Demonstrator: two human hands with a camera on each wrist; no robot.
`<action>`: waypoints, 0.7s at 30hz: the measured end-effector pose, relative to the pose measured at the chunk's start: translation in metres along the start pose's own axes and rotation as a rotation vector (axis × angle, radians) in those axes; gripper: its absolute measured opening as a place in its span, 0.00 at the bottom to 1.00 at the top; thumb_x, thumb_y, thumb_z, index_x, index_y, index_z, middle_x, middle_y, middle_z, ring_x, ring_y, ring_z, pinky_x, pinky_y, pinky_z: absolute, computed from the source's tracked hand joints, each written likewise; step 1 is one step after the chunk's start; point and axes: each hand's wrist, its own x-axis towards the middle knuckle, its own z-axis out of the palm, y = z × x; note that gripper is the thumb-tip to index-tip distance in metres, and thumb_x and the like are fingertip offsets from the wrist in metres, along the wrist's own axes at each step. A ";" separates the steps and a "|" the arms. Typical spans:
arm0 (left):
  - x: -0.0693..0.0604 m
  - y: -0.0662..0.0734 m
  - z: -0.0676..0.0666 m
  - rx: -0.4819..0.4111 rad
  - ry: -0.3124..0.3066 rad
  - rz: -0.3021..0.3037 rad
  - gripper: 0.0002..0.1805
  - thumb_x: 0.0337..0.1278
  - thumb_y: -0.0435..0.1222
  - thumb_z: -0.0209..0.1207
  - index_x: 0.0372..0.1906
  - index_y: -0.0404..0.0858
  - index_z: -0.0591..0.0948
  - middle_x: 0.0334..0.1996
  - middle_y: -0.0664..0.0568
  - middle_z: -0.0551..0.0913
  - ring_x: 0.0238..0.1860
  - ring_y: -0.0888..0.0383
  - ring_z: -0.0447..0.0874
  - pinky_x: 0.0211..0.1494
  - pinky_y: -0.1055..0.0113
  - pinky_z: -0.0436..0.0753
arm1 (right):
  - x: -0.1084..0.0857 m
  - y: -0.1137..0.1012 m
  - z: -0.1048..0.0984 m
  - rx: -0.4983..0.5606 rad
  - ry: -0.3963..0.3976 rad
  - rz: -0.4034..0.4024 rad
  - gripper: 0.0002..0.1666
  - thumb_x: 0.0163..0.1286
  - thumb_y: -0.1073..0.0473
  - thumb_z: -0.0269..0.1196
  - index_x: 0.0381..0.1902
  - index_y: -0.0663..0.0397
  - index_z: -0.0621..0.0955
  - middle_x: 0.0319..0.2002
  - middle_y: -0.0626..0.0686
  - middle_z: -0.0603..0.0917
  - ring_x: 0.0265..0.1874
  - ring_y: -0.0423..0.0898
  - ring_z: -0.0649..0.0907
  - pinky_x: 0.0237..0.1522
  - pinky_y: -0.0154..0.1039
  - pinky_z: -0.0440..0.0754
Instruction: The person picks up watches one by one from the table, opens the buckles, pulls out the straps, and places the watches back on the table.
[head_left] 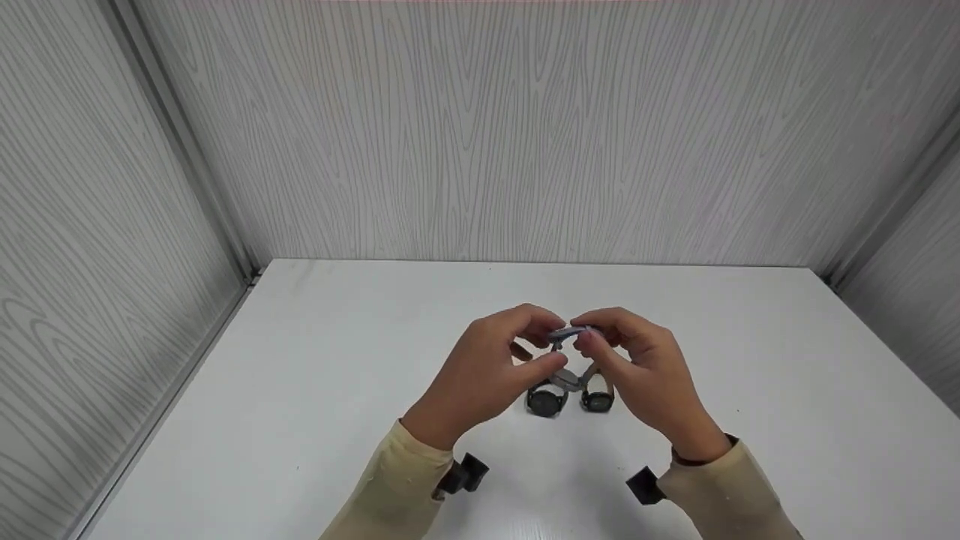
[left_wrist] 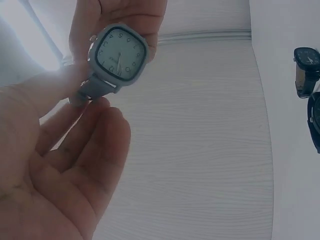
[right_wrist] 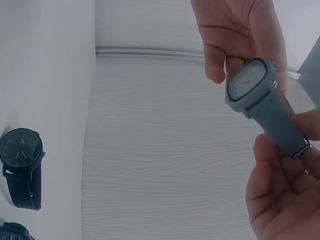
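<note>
Head view: over a white tabletop (head_left: 375, 360), the left hand (head_left: 487, 367) and right hand (head_left: 652, 367) pinch a blue-grey wristwatch with a rounded-square case (head_left: 568, 332) between them. From it, a round black wristwatch (head_left: 546, 403) lies at seven o'clock, a black wristwatch with a tan-lined strap (head_left: 598, 402) at five. Left wrist view: the held watch sits at eleven o'clock, the left thumb and fingers on its strap. Right wrist view: a strap section runs toward five o'clock, into the right hand's pinch.
</note>
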 end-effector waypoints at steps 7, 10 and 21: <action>0.000 -0.002 0.000 0.004 -0.005 -0.059 0.08 0.68 0.42 0.66 0.46 0.45 0.89 0.38 0.65 0.88 0.40 0.69 0.86 0.46 0.66 0.85 | -0.001 0.001 0.002 0.093 -0.060 0.058 0.09 0.75 0.66 0.64 0.49 0.51 0.85 0.34 0.48 0.85 0.31 0.47 0.83 0.35 0.36 0.84; 0.001 -0.001 0.000 0.009 0.000 -0.066 0.06 0.67 0.42 0.67 0.44 0.47 0.89 0.37 0.68 0.88 0.40 0.70 0.85 0.48 0.63 0.84 | -0.002 0.001 0.002 0.095 -0.059 0.076 0.08 0.74 0.66 0.64 0.47 0.51 0.86 0.33 0.47 0.85 0.30 0.46 0.83 0.34 0.36 0.84; 0.000 0.000 0.003 0.051 0.008 -0.077 0.05 0.66 0.39 0.65 0.41 0.44 0.87 0.34 0.65 0.87 0.38 0.69 0.84 0.49 0.61 0.85 | -0.001 0.006 0.005 0.073 -0.035 0.093 0.12 0.71 0.73 0.61 0.39 0.50 0.84 0.32 0.50 0.83 0.27 0.44 0.80 0.29 0.34 0.79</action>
